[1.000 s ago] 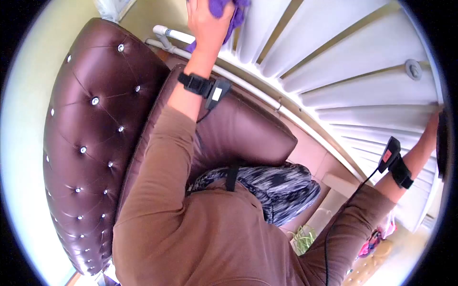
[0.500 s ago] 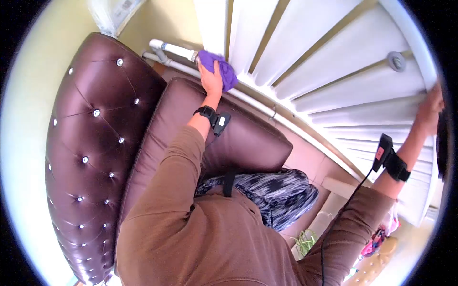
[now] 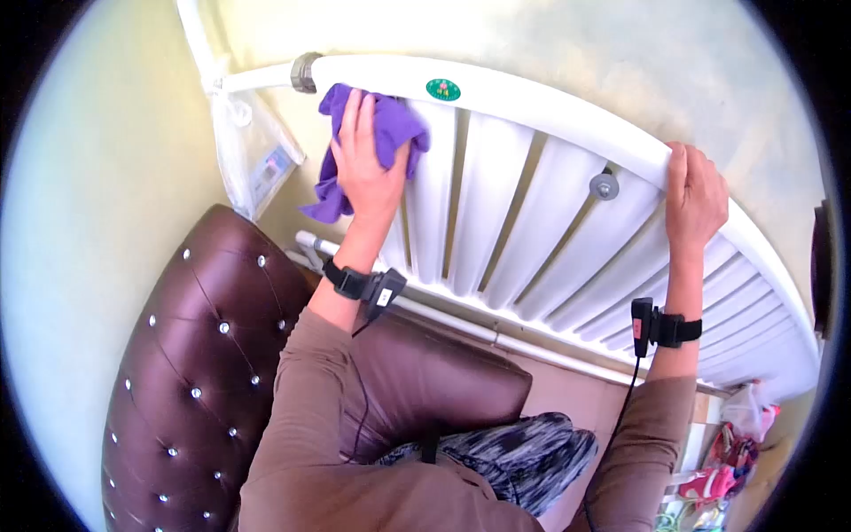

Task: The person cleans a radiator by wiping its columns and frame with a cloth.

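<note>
My left hand [image 3: 365, 173] is pressed on a crumpled purple cloth [image 3: 394, 129], its fingers pointing up over the fabric. The cloth lies at the left end of a white radiator [image 3: 505, 191], just under the top rail, and one fold hangs down beside my wrist. Farther right, my right hand [image 3: 698, 195] grips the radiator's curved top rail, its fingers over the far side. Both wrists wear black straps with small boxes.
A brown tufted sofa [image 3: 199, 355] with shiny buttons stands on the left, its seat [image 3: 434, 363] below the radiator. White pipes [image 3: 257, 80] join the radiator's left end, with a clear plastic bag [image 3: 257, 160] hanging there. Colourful items [image 3: 731, 457] lie at lower right.
My left hand has carried the purple cloth from the lower pipe up to the radiator's top left. My right hand has come from the far right edge onto the top rail. The view has tilted up.
</note>
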`<state>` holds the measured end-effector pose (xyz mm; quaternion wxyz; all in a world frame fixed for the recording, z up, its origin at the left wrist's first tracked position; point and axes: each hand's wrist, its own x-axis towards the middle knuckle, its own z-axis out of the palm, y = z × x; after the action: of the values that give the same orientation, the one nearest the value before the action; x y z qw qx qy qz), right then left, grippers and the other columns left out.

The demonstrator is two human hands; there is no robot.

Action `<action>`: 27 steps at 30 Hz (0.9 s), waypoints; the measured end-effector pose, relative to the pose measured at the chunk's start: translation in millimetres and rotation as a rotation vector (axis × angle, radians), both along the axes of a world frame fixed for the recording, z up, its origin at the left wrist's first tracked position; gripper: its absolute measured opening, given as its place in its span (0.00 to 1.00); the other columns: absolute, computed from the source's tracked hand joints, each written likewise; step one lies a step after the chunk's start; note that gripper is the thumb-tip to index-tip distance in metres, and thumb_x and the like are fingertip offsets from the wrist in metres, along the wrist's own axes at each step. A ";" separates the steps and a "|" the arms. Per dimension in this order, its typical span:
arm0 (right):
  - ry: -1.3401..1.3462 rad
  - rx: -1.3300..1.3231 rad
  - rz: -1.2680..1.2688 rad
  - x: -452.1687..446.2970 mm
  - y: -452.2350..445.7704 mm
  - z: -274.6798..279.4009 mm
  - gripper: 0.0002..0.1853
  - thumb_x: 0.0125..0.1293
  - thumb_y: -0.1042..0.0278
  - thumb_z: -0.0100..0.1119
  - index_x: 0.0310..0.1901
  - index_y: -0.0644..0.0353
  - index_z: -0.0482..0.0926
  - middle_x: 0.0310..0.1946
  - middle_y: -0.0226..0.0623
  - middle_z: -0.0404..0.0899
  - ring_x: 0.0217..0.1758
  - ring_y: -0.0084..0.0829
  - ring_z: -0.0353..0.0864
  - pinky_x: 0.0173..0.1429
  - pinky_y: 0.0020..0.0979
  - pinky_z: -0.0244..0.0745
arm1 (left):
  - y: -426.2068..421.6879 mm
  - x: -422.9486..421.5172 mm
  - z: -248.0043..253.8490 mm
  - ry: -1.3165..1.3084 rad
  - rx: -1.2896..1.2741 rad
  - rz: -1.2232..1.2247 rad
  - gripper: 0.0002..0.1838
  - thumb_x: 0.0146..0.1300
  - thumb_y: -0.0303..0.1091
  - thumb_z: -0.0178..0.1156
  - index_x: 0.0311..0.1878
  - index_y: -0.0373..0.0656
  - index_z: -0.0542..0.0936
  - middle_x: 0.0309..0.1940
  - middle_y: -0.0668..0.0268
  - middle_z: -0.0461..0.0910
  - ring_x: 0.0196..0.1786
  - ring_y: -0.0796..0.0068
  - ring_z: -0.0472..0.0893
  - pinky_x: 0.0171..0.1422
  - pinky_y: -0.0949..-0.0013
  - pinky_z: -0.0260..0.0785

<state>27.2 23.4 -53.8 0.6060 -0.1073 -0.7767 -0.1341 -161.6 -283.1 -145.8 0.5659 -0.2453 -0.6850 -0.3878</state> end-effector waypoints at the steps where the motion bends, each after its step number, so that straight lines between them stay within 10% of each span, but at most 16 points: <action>1: -0.013 -0.005 0.014 -0.5 -1.7 -0.2 0.15 0.70 0.54 0.51 0.33 0.52 0.82 0.29 0.28 0.81 0.34 0.31 0.79 0.44 0.30 0.72 | 7.1 -0.3 11.9 0.078 -0.048 0.046 0.36 0.50 0.30 0.67 0.65 0.40 0.69 0.67 0.54 0.67 0.67 0.53 0.68 0.71 0.49 0.53; 27: -0.016 -0.099 -0.064 -3.9 17.6 -7.1 0.17 0.69 0.48 0.50 0.38 0.48 0.84 0.33 0.30 0.83 0.39 0.36 0.81 0.45 0.32 0.74 | 44.3 33.9 -233.7 -0.397 -0.059 -0.030 0.44 0.57 0.31 0.66 0.73 0.36 0.52 0.75 0.45 0.46 0.74 0.42 0.53 0.74 0.55 0.54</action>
<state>23.4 41.0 -60.9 0.5892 -0.1610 -0.7833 -0.1158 -127.7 -238.8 -379.5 0.4064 -0.1907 -0.7905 -0.4166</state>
